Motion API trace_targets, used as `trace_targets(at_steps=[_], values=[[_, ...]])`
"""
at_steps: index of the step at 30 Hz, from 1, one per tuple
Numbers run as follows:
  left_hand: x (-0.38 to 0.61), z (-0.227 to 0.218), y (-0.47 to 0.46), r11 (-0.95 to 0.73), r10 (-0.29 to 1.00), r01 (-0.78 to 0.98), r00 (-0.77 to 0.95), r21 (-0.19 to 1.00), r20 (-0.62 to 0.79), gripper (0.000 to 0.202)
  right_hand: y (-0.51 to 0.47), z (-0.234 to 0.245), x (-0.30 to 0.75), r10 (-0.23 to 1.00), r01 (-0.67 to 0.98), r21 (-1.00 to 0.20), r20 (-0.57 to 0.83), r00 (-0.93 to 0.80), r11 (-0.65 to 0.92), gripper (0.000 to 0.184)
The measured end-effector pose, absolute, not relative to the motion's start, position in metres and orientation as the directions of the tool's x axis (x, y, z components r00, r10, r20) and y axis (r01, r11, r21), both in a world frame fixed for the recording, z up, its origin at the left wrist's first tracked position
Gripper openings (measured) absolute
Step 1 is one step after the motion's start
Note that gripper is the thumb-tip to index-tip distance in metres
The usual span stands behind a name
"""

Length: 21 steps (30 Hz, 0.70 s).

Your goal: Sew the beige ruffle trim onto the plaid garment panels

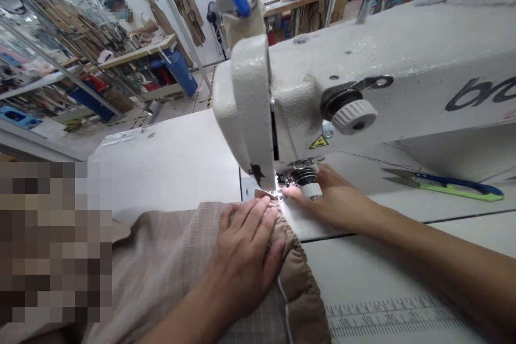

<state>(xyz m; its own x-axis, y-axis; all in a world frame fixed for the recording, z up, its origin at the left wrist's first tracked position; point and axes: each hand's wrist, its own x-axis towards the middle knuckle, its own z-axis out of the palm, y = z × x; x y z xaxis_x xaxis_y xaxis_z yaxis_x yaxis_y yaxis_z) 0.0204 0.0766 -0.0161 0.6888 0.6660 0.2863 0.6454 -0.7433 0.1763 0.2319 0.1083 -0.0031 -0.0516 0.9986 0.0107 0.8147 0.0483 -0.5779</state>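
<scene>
My left hand [244,250] lies flat, fingers stretched out, on a beige checked fabric [161,269] with a gathered brown edge [300,285], pressing it toward the needle of a white sewing machine [322,80]. My right hand [326,201] rests on the machine bed just right of the presser foot [278,189]. Its fingertips touch the fabric's tip by the foot; the fingers are partly hidden under the machine head.
Blue-and-green thread snips [443,185] lie on the table to the right. A printed ruler [395,317] runs along the table's front edge. Another person [124,16] works at a bench far back left, among hanging garments and racks.
</scene>
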Motion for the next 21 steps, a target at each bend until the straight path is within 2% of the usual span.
trace_targets(at_steps=[4, 8, 11, 15, 21], values=[[0.0196, -0.0171, 0.0773, -0.755, 0.653, 0.625, 0.696, 0.195, 0.298, 0.037, 0.1075, -0.0048, 0.2314, 0.991, 0.820, -0.560, 0.002, -0.137, 0.115, 0.007], [0.0191, -0.0161, 0.0782, -0.762, 0.646, 0.616, 0.708, 0.200, 0.284, 0.038, 0.1078, -0.0036, 0.2316, 0.975, 0.810, -0.560, -0.019, -0.221, 0.173, 0.015], [0.0191, -0.0149, 0.0779, -0.769, 0.639, 0.610, 0.716, 0.192, 0.282, 0.035, 0.1082, -0.0049, 0.2308, 0.991, 0.819, -0.565, -0.008, -0.130, 0.103, 0.005], [0.0186, -0.0153, 0.0779, -0.760, 0.649, 0.621, 0.713, 0.190, 0.267, 0.035, 0.1086, -0.0061, 0.2272, 0.999, 0.834, -0.550, 0.015, -0.036, 0.038, 0.011], [0.0208, -0.0182, 0.0866, -0.737, 0.671, 0.656, 0.679, 0.165, 0.299, 0.035, 0.1103, -0.0078, 0.2253, 0.995, 0.851, -0.522, 0.099, 0.005, 0.048, 0.017]])
